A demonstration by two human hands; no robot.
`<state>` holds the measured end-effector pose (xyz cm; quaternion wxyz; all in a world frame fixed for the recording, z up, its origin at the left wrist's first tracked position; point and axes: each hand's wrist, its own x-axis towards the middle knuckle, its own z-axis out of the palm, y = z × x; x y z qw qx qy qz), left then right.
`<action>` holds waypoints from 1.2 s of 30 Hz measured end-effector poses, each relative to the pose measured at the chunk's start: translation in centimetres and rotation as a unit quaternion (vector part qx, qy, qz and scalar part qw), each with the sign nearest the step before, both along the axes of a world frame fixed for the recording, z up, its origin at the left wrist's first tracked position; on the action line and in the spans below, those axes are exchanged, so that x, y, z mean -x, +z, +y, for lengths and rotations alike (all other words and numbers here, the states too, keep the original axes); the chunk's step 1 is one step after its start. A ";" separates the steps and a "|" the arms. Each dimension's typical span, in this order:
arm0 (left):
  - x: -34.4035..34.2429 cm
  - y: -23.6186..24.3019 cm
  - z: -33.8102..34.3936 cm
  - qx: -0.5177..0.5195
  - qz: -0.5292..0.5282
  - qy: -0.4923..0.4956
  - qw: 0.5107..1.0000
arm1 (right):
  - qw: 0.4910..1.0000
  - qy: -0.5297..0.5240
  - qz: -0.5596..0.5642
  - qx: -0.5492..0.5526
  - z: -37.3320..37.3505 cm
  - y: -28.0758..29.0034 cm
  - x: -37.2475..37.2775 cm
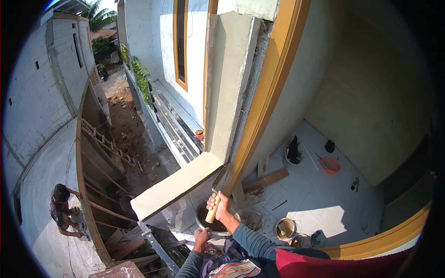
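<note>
My right hand (221, 207) is wrapped round the pale wooden handle of a trowel (211, 215). The trowel's dark blade points up to the corner where a plastered ledge (178, 184) meets an upright plastered column (227, 78), beside an orange-brown door frame (264, 111). Whether the blade touches the plaster I cannot tell. Just below, my left hand (201, 239) is closed at the rim of a bucket (198, 220) with dark contents. My right hand and the handle hide part of that bucket.
Buckets (284, 228) stand on the tiled floor at right, near an orange-red basin (329, 164) and a wooden board (266, 180). Left of the ledge, the ground drops to a dirt passage (123, 111) with a wooden ladder (111, 146). A person (62, 211) crouches on a slab at far left.
</note>
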<state>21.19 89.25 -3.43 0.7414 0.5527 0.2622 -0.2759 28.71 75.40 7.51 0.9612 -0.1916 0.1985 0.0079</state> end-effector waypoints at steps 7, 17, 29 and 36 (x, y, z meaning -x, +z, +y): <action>0.3 1.7 -0.1 -0.019 0.017 -0.020 0.999 | 1.000 -0.021 0.014 0.013 -0.7 0.2 -0.2; 0.2 4.1 1.0 -0.006 -0.012 -0.016 1.000 | 0.999 0.024 0.037 0.032 -1.7 0.8 2.4; 0.8 3.8 1.9 -0.005 0.006 -0.041 0.999 | 0.922 0.194 0.212 0.259 -4.1 2.5 13.2; 1.5 3.4 2.5 -0.021 0.016 -0.029 0.999 | 0.937 0.175 0.198 0.227 -4.6 2.1 13.6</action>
